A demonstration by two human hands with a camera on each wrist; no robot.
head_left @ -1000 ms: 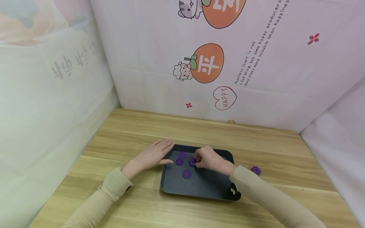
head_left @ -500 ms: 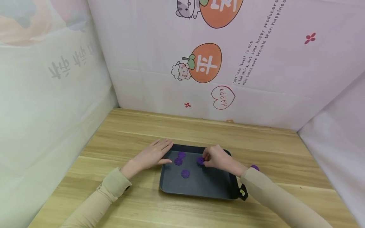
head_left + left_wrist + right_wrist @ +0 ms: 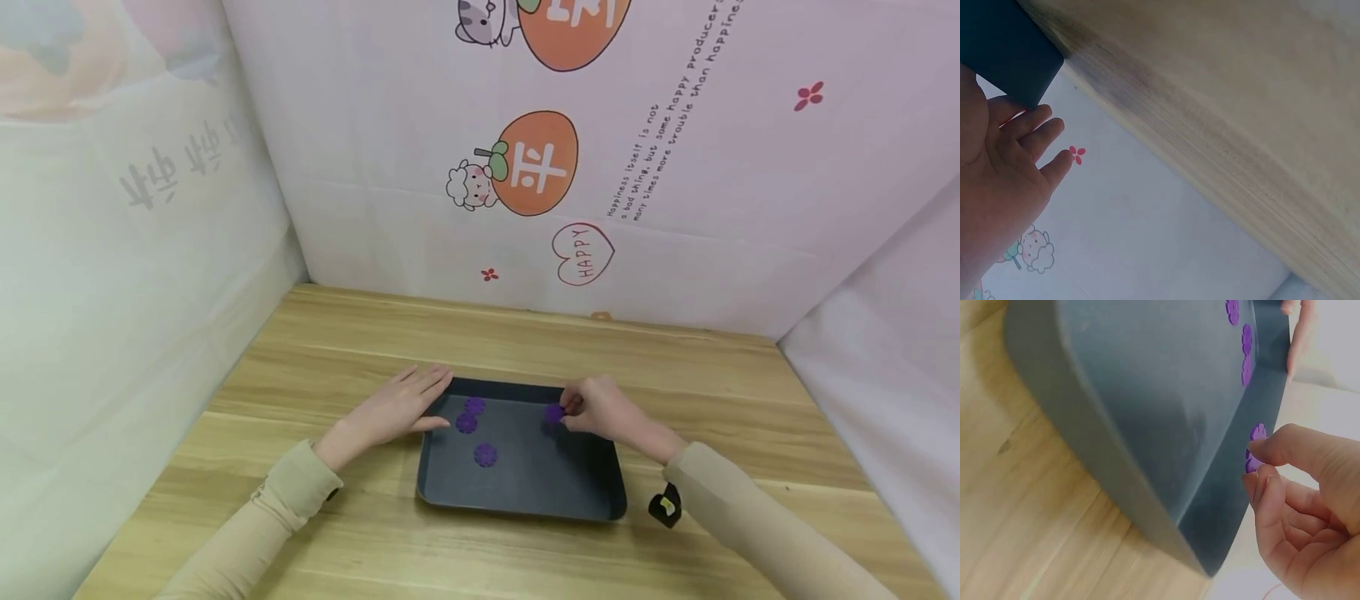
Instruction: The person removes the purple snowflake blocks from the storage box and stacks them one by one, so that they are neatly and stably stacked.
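Observation:
A dark grey rectangular tray [image 3: 540,479] lies on the table. My right hand [image 3: 603,410] pinches a purple flower-shaped disc [image 3: 554,413] between thumb and fingers, over the tray's back right part; the right wrist view shows the held disc [image 3: 1257,447] tilted on edge. Inside the tray are three more such discs: a back one [image 3: 475,405] overlapping a second disc [image 3: 466,424], and a front one [image 3: 485,455]. With fingers extended, my left hand [image 3: 390,412] rests at the tray's back left corner. In the left wrist view, its fingertips touch the tray wall [image 3: 1013,53].
The wooden table [image 3: 360,533] ends at a white printed cloth [image 3: 420,225] hung behind it. Another white cloth [image 3: 150,275] hangs along the left side. A black wrist strap [image 3: 666,505] hangs below my right sleeve.
My right hand has moved right across the tray with the pinched disc. A loose purple disc on the table at the right has gone out of sight behind the right arm. The left hand stays put.

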